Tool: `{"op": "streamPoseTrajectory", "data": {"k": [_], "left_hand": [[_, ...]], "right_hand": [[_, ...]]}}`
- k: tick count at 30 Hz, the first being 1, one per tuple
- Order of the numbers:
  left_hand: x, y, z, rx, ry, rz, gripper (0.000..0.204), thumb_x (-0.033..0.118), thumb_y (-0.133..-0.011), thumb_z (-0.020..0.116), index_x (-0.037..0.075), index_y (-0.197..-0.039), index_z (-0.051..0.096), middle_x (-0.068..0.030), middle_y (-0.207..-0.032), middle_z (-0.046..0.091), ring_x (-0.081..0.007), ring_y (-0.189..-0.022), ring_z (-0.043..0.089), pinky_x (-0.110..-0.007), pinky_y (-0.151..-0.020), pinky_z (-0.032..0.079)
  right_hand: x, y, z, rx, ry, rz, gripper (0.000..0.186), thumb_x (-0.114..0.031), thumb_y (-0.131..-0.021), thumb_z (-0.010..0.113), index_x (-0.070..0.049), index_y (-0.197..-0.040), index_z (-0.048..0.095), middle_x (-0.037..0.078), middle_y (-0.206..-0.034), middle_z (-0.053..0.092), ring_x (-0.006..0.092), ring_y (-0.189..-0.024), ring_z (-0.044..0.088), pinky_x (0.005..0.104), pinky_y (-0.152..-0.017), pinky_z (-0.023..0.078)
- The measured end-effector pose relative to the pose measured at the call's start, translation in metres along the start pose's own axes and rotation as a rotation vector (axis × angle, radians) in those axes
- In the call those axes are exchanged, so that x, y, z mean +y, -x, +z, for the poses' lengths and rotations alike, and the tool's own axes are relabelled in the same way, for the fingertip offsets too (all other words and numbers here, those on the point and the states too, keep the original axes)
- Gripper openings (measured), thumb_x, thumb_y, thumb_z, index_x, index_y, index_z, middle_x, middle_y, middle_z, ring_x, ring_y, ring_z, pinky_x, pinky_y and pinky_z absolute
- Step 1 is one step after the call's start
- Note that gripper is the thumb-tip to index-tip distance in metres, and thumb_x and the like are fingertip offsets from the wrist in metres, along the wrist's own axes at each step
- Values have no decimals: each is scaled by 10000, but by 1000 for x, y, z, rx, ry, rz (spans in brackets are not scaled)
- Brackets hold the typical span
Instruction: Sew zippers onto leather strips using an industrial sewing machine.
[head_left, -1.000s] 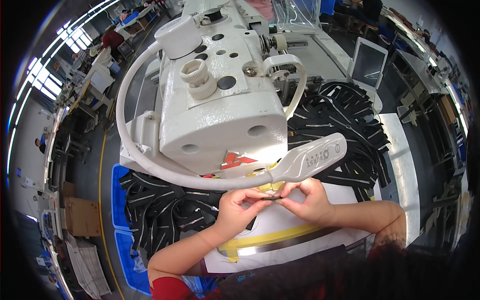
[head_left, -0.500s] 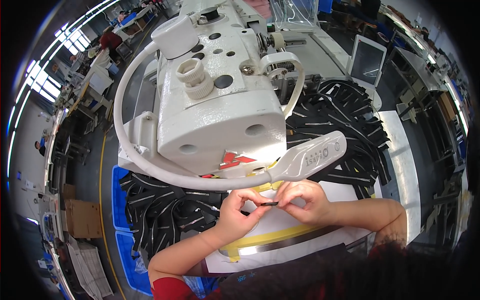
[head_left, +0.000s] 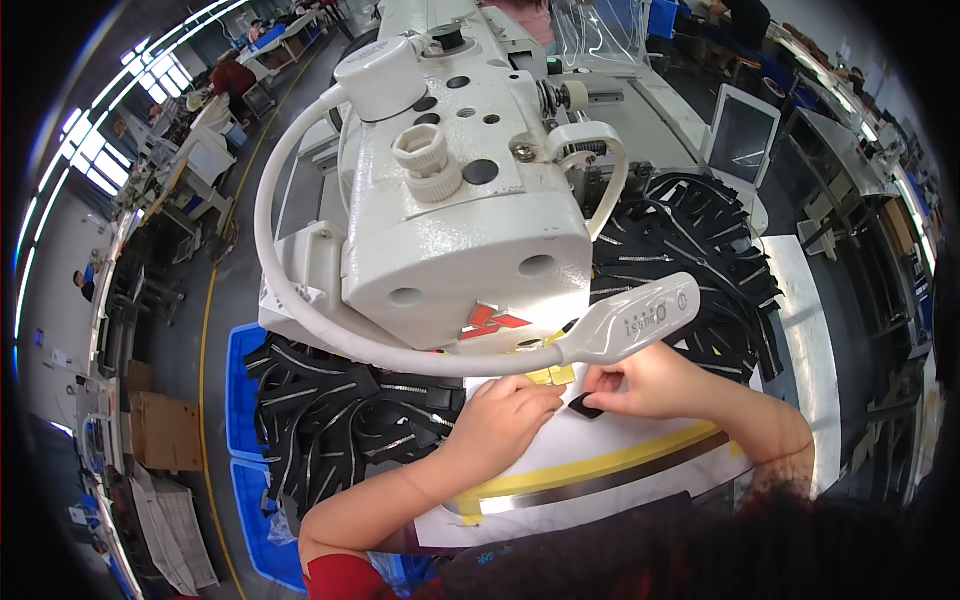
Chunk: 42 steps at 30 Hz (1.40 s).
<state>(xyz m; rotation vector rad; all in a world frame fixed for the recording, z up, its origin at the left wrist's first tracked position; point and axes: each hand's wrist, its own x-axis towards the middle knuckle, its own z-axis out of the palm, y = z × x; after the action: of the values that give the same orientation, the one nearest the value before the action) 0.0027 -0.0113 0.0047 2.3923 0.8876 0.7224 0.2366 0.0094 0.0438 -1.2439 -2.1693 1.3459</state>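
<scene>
Beneath the sewing machine head, my right hand (head_left: 650, 385) pinches a small black fabric piece (head_left: 583, 405) between thumb and fingers, just above the white work surface (head_left: 545, 455). My left hand (head_left: 510, 420) is back-up to the left of it, its fingers lying fairly flat on the surface and pointing right. Nothing shows in it, though the undersides of its fingers are hidden. Just beyond both hands is a yellow-taped plate (head_left: 552, 375) under the machine. The white sewing machine (head_left: 470, 250) stands over the work, and its needle area is hidden.
Black zipper strips (head_left: 350, 420) are heaped on the left, with more black zipper strips (head_left: 690, 260) at the right. Blue bins (head_left: 246, 400) stand at the left edge. A white lamp (head_left: 635, 315) on a bent neck hangs close above my right hand. A screen (head_left: 742, 135) stands back right.
My hands held a small dark piece together; now they are apart and a black piece is in my right hand only. My left hand has turned back-up onto the surface. The view has shifted slightly.
</scene>
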Motion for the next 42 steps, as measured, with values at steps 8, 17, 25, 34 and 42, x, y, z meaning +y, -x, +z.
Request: {"op": "streamPoseTrajectory", "data": {"k": [8, 17, 25, 34, 42], "left_hand": [[1, -5, -14, 98, -378, 43, 458, 16, -746, 603, 98, -1196, 582, -55, -1140, 589, -227, -969, 561, -362, -797, 440], [-10, 1, -3, 113, -494, 58, 386, 76, -747, 645, 53, -1131, 612, -68, -1121, 580, -227, -969, 545, -347, -789, 426], [-5, -1, -9, 48, -480, 25, 429, 214, -775, 662, 54, -1165, 583, -78, -1127, 571, -234, -989, 526, -360, -814, 413], [-6, -7, -14, -84, -459, -3, 467, 263, -745, 690, 19, -1127, 578, -131, -1143, 580, -297, -1070, 538, -428, -924, 409], [-8, -4, -10, -29, -488, 36, 474, 312, -764, 686, 26, -1127, 582, -126, -1131, 578, -286, -1071, 535, -424, -920, 409]], "right_hand": [[1, -21, 17, 202, -271, 69, 225, -108, -768, 734, 0, -941, 641, 78, -840, 664, 102, -755, 629, 260, -657, 509], [7, -48, 26, 352, -19, -26, 186, -137, -834, 635, -18, -976, 617, 139, -925, 646, 290, -841, 625, 375, -731, 489], [24, -46, 34, 506, 514, -342, 171, -137, -798, 617, -40, -938, 630, 142, -881, 634, 339, -804, 611, 446, -706, 476], [54, -37, 32, 386, 189, -163, 146, -53, -783, 598, -34, -913, 659, 123, -794, 655, 270, -706, 635, 378, -656, 498], [26, -24, 35, 389, 192, -157, 123, -40, -824, 566, -30, -914, 650, 97, -880, 651, 217, -830, 632, 323, -738, 485]]}}
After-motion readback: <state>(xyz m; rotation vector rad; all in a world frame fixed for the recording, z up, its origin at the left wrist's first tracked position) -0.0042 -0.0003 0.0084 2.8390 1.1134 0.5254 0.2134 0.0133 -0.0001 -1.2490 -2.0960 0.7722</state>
